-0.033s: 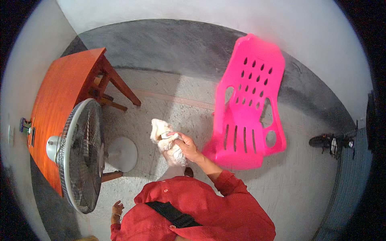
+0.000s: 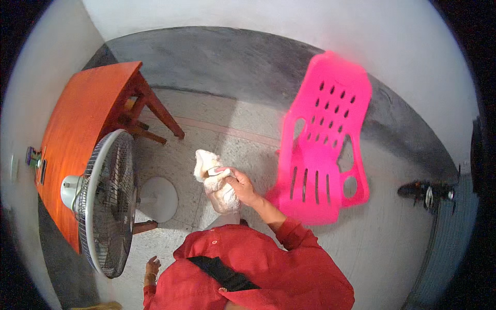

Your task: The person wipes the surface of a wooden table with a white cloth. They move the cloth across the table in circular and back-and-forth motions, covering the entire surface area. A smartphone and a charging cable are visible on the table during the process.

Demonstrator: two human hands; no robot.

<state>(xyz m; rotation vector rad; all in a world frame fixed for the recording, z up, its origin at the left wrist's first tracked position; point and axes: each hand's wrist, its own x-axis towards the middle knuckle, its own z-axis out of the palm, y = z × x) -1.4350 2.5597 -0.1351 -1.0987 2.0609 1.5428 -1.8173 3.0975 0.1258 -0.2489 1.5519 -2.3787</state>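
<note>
My right hand (image 2: 242, 188) is closed on a bunched white cloth (image 2: 221, 194), gripping its upper right side. The cloth looks fluffy and hangs in folds in front of my body, above the floor. A small smooth white patch shows by my fingertips; I cannot make out whether it is part of the cloth. Low on the left, my left hand (image 2: 153, 266) hangs beside my red shirt, holding nothing that shows, its fingers loosely apart. Nearest to it is the standing fan (image 2: 111, 201), with a grey rim and a round white base (image 2: 159, 199).
An orange-brown wooden table (image 2: 85, 113) stands along the left wall, with a dark flat object (image 2: 43, 172) on it. Ahead to the right is a bright pink plastic armchair (image 2: 318, 150). Far right, a dark motorbike or bicycle (image 2: 429, 194) is partly visible near a bluish ribbed surface.
The view has shifted slightly, so the chair and table sit a little further right and lower. My right hand still grips the cloth; my left hand has barely moved.
</note>
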